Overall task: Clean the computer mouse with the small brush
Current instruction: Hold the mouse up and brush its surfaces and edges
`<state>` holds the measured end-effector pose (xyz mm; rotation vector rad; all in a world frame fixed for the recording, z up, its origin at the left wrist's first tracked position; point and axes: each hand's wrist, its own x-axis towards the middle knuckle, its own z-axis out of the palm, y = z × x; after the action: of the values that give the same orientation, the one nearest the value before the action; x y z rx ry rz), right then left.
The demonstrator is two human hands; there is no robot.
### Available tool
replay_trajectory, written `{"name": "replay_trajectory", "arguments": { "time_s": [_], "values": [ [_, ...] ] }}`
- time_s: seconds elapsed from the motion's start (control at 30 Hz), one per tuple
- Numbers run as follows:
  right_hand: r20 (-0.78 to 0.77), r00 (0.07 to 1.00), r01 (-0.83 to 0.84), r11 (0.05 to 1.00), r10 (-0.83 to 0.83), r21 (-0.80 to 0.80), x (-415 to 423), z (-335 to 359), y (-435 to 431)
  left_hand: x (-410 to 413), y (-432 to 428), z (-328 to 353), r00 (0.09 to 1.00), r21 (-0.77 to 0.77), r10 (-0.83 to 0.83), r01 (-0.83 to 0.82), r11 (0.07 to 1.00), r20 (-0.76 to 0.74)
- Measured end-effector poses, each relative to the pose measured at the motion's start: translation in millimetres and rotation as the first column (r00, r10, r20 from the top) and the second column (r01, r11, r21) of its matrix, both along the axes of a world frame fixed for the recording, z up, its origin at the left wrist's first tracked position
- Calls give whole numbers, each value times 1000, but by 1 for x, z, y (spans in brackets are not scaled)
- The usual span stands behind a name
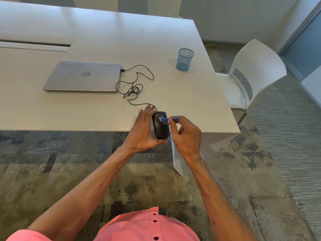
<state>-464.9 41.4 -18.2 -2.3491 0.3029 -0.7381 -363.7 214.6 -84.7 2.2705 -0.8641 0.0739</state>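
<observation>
A black wired computer mouse (160, 126) is held up at the near edge of the white table (191, 94). My left hand (141, 131) grips it from the left, thumb under its rear end and fingers along its far side. My right hand (185, 133) pinches a small blue brush (167, 119) whose white bristles touch the top front of the mouse. The black cable (133, 87) runs in a loose tangle from the mouse to the laptop.
A closed silver laptop (83, 76) lies on the table to the left. A blue mesh cup (185, 59) stands at the right back. A white chair (250, 75) stands by the table's right side. Carpet lies below the table edge.
</observation>
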Motion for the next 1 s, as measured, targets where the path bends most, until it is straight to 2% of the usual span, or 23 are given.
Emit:
{"name": "replay_trajectory", "arguments": {
  "time_s": [0.13, 0.43, 0.6, 0.77, 0.9, 1.0],
  "values": [
    [-33, 999, 11, 997, -13, -73, -5, -7, 0, 2, 3, -1, 1000, 12, 9, -9, 1000, 18],
    [-124, 992, -20, 999, 15, -41, -10, -8, -6, -2, 4, -1, 1000, 9, 21, -21, 1000, -4],
    [49, 997, -58, 998, 58, -5, -8, -4, -2, -1, 4, 2, 1000, 32, 2, -2, 999, 18],
    [-1, 976, -211, 946, 217, -244, -4, -12, -4, -2, 5, 2, 999, 32, 21, -22, 999, 26],
    [-56, 963, -267, 911, 263, -313, -10, -17, -10, 0, 8, 3, 999, 24, 44, -44, 999, 22],
    [-40, 979, -203, 927, 200, -317, -13, -15, -11, 0, 8, 3, 999, 29, 41, -42, 999, 23]
  ]
}}
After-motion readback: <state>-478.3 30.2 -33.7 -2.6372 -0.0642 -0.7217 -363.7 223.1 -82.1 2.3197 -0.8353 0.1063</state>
